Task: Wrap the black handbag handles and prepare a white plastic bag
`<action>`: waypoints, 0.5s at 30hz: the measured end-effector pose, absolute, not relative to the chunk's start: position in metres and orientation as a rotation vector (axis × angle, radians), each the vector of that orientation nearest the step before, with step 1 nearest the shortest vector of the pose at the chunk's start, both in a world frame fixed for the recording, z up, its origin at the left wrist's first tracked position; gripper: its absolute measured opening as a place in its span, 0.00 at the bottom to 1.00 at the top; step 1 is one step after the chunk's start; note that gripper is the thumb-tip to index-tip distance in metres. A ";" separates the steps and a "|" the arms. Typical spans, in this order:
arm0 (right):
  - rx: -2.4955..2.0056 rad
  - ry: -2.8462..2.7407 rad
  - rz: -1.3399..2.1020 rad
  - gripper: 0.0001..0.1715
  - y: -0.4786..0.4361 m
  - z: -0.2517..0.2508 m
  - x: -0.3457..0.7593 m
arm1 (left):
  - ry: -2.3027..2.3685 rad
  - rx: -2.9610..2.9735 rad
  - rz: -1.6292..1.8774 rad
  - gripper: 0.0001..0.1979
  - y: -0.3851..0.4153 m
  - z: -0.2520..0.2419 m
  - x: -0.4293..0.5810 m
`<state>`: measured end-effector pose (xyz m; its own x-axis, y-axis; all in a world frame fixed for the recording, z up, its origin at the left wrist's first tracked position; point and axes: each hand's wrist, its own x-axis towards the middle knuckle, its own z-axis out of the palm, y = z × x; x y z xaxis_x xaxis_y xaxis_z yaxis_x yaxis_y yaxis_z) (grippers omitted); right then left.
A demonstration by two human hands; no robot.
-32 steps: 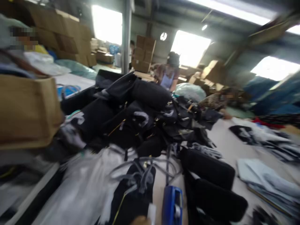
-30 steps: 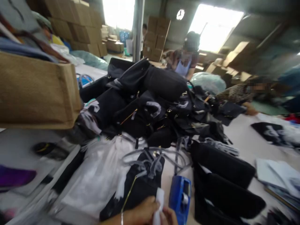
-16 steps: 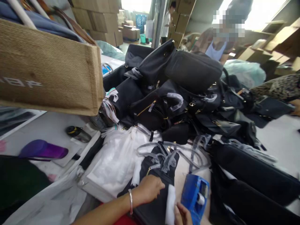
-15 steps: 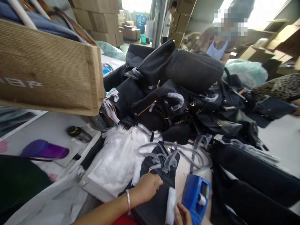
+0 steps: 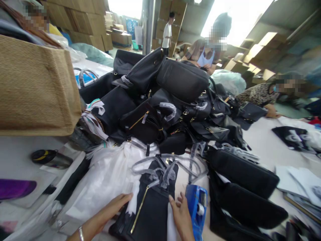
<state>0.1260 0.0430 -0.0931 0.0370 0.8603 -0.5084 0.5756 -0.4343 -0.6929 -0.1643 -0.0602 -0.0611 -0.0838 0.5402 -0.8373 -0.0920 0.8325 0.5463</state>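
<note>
A black handbag with a gold zipper and wrapped grey straps lies flat in front of me. My left hand rests open along its left edge, fingers stretched out over white plastic wrap. My right hand lies open on the bag's right edge, fingers flat, beside a blue tape dispenser. Neither hand holds anything.
A tall heap of black bags rises behind the flat one; more black bags lie at the right. A burlap tote hangs at the left over a white shelf. Other people work at the back and right, among cardboard boxes.
The white strip my right hand held is gone from it. Both hands have spread flat on either side of the black bag. The view has tipped up and shifted a little.
</note>
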 end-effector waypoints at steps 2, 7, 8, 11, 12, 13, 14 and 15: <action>-2.026 -1.539 1.265 0.55 0.067 -0.095 0.112 | 1.493 0.343 0.520 0.35 -0.053 -0.050 -0.161; -2.183 -1.559 1.107 0.47 0.116 -0.108 0.075 | 1.495 0.530 0.452 0.33 -0.041 -0.039 -0.159; -2.219 -1.544 1.072 0.44 0.120 -0.111 0.071 | 1.512 0.577 0.461 0.33 -0.041 -0.043 -0.159; -2.271 -1.500 0.994 0.37 0.122 -0.116 0.068 | 1.557 0.603 0.515 0.35 -0.044 -0.059 -0.156; -2.272 -1.488 0.972 0.37 0.120 -0.117 0.070 | 1.589 0.598 0.521 0.35 -0.045 -0.064 -0.155; -2.266 -1.477 0.949 0.39 0.117 -0.118 0.071 | 1.633 0.603 0.519 0.36 -0.047 -0.068 -0.153; -2.256 -1.466 0.925 0.43 0.115 -0.118 0.073 | 1.677 0.612 0.515 0.35 -0.050 -0.071 -0.151; -2.242 -1.456 0.902 0.47 0.112 -0.118 0.075 | 1.717 0.612 0.508 0.35 -0.052 -0.073 -0.150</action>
